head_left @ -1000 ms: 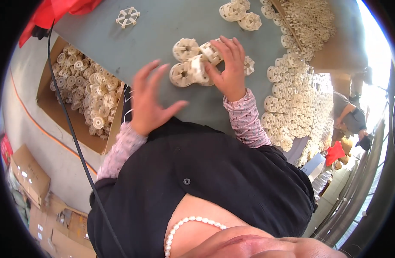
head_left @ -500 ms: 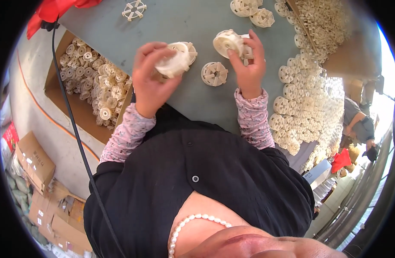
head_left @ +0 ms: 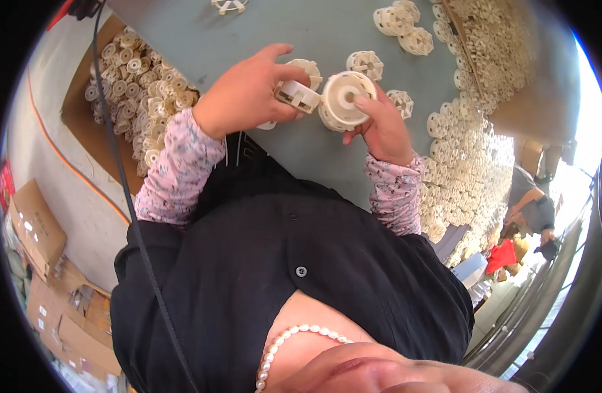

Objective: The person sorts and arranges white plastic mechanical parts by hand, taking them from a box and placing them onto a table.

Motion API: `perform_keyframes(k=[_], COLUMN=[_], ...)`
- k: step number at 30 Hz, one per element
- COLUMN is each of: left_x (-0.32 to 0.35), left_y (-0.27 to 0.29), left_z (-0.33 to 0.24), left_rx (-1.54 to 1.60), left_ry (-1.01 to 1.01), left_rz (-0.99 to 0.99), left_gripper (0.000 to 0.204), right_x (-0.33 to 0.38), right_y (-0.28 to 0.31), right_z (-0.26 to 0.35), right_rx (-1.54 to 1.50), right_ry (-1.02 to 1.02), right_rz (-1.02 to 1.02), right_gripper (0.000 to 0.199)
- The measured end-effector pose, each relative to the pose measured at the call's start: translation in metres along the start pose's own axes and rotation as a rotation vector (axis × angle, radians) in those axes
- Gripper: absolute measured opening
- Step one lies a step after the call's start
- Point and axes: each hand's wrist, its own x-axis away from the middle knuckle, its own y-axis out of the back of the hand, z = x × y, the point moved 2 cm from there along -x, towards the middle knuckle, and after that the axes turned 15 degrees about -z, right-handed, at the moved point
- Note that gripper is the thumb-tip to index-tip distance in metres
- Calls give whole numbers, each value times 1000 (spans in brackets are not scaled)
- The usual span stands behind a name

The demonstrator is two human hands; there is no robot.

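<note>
My left hand (head_left: 258, 92) grips a cream plastic ring part (head_left: 298, 97) with slotted sides, tilted on edge. In my right hand (head_left: 383, 126) is a round cream plastic spool-like part (head_left: 347, 98) with a central hole, its face turned up and my thumb near the hole. The two held parts meet or nearly meet; I cannot tell if they touch. Behind my left fingers lies a slotted wheel (head_left: 307, 71), partly covered. Another slotted wheel (head_left: 365, 64) rests just beyond my right hand, and one more (head_left: 400, 103) lies right of it.
A grey-green table (head_left: 327, 29) carries a small wheel cluster (head_left: 406, 27) at the back. Many wheels (head_left: 455, 157) are massed along the right. A cardboard box (head_left: 85, 134) full of cream parts stands at left. A black cable (head_left: 127, 190) hangs in front. Another person (head_left: 527, 200) is at far right.
My hands have come together, bringing the two held parts close. The left part has turned on edge, and the right one now faces up. The whole view has shifted slightly.
</note>
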Motion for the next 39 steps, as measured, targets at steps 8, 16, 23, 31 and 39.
perform_keyframes(k=[8,16,23,31,39], left_x=[68,212,331,393,367], left_y=[38,59,-20,-6,65], left_z=[61,200,338,376,306], left_rx=[906,1580,1518,1423,-348], left_ry=[566,858,1541,1519,1154], left_rz=[-44,-721,-884,-998,-787], left_gripper=[52,64,50,60,57], right_x=[-21,-68,-172,-114,-33], right_y=[-106,-279,-352,-385,-174], right_z=[-17,-116,-283,-284,26], right_rx=[-72,518,956,1080,580], right_ry=[-14,368,-218,44,1231], right_rz=[56,283,360,445,373], right_gripper=[48,44,61,46,27])
